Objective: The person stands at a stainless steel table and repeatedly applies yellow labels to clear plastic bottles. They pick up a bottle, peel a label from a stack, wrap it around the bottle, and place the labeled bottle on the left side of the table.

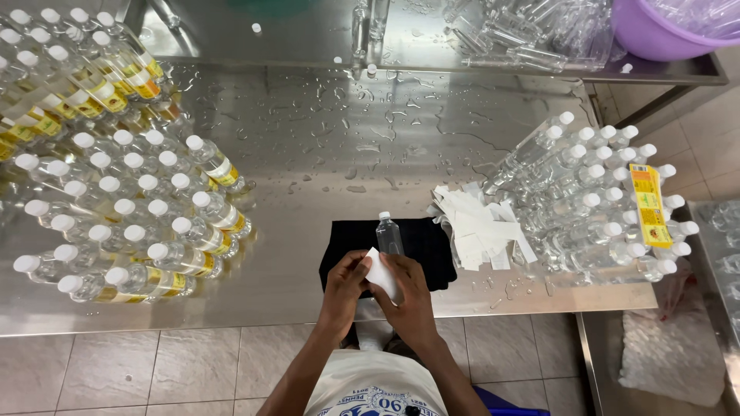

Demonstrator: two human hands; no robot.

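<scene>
Nearest the camera, the person's two hands met over a black cloth (pixel 432 254) at the near edge of the wet metal counter (pixel 324 139). The left hand (pixel 344 289) pinched one side of a small white label (pixel 381 273), and the right hand (pixel 407 296) was closed on the clear bottle (pixel 388 235) with a white cap, pressing the label against it. The bottle lay on the cloth, cap pointing away.

On the left sat a big heap of bottles with yellow labels (pixel 131 192). These looked done, and there were lots of them.

Just right of the cloth lay a loose pile of white paper strips (pixel 478 227). Past that, on the right, was a stack of bare clear bottles (pixel 593 200) with a yellow label sheet (pixel 649 204) on top. These looked not done yet.

At the far edge lay more empty bottles (pixel 532 35) and a purple tub (pixel 655 31). So I think a good part was finished, but plenty was left.
</scene>
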